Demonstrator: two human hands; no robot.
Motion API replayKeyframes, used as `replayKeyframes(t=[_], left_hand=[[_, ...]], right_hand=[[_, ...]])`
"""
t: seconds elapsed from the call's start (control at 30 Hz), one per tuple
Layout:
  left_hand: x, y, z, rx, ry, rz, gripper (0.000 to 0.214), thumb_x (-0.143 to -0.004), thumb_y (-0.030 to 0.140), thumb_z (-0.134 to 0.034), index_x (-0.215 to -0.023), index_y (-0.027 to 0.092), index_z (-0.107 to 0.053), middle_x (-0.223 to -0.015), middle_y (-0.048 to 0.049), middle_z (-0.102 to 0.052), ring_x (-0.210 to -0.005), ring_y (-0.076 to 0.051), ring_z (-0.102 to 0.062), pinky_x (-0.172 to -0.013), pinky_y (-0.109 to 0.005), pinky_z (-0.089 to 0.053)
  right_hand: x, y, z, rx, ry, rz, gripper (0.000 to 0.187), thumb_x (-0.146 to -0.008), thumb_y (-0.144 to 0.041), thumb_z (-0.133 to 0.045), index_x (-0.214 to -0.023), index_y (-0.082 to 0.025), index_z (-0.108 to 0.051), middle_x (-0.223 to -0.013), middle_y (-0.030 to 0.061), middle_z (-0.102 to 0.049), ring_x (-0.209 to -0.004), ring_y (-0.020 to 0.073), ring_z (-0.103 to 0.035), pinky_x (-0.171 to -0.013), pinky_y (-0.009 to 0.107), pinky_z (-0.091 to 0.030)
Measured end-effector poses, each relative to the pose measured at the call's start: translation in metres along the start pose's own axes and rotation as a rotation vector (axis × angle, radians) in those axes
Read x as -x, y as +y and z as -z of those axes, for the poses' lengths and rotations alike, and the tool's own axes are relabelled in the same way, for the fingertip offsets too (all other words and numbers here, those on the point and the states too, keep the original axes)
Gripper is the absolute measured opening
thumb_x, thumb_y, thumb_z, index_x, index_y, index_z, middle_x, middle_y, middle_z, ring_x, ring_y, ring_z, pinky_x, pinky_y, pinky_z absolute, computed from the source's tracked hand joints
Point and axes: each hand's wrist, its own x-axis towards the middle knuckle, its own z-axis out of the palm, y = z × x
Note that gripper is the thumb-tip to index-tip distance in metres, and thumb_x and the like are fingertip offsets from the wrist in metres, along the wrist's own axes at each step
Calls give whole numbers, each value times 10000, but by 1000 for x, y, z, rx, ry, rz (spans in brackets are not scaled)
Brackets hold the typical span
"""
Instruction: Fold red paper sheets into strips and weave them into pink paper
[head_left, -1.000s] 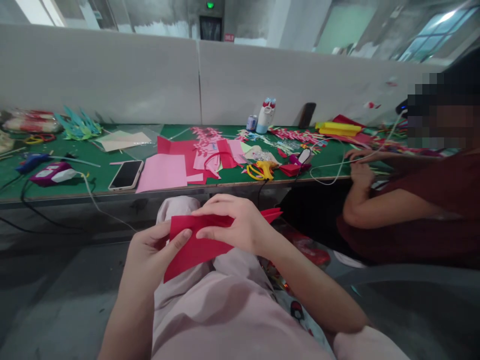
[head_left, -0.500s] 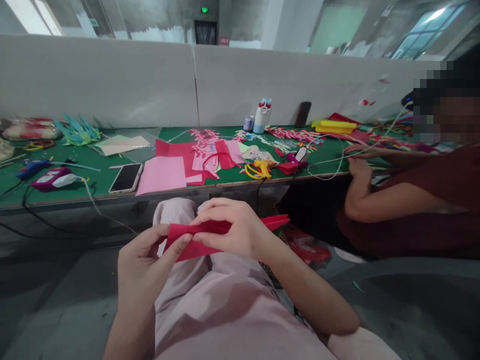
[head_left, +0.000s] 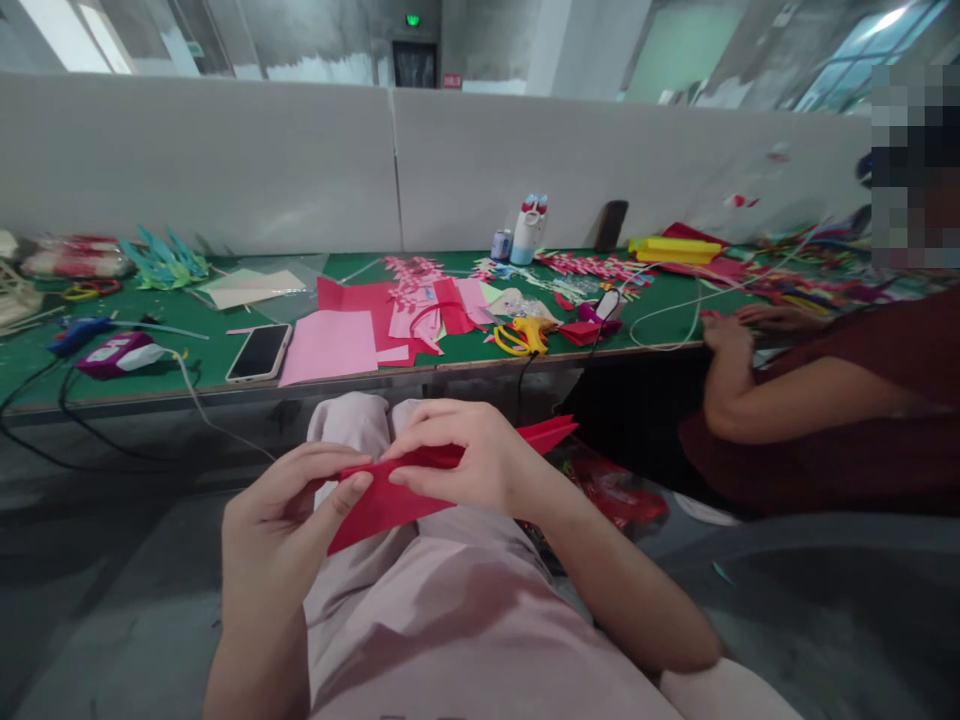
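A folded sheet of red paper [head_left: 401, 502] is held over my lap, its long pointed end sticking out to the right past my wrist. My left hand [head_left: 289, 510] pinches its left end between thumb and fingers. Along the upper folded edge, my right hand [head_left: 465, 455] grips the paper, thumb on the near side and fingers over the top. Pink paper [head_left: 330, 345] and a phone [head_left: 259, 353] lie on the table just beyond my hands.
On the green table [head_left: 465, 352] are a yellow glue gun [head_left: 529, 335], a blue glue gun [head_left: 75, 335], a white bottle [head_left: 529, 230], a can [head_left: 501, 245] and cut paper pieces. Cords hang over the front edge. A co-worker's arm [head_left: 810, 400] is at the right.
The left end of the red paper has tipped down, showing more of its near face. My left hand has shifted slightly left. The co-worker has leaned a little to the right.
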Motion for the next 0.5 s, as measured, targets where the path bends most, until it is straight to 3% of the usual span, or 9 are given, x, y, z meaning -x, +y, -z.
replayKeyframes(t=[0.1, 0.27, 0.5], left_hand=[[0, -5, -2, 1, 48, 37, 34, -724, 247, -737, -707, 226, -716, -754, 2, -684, -693, -141, -610, -576, -223, -479], [0, -21, 5, -20, 259, 85, 107, -672, 285, -779, -729, 210, -730, -729, -1, -683, -668, -139, -590, -569, -228, -455], [-4, -29, 30, -83, 369, 262, 173, -640, 308, -805, -765, 204, -745, -749, -5, -696, -679, -158, -586, -507, -226, -430]], right_hand=[[0, 1, 0, 42, -21, -28, 201, -825, -275, -668, -997, -184, -718, -932, 33, -687, -832, 131, -624, -790, 241, -483], [13, 12, 17, 158, 6, -169, 508, -750, -424, -733, -1201, -212, -637, -1038, 52, -695, -881, 163, -640, -827, 282, -491], [55, 48, 65, 267, 137, -476, 314, -779, -446, -682, -963, -196, -730, -974, 56, -716, -885, 194, -655, -800, 299, -492]])
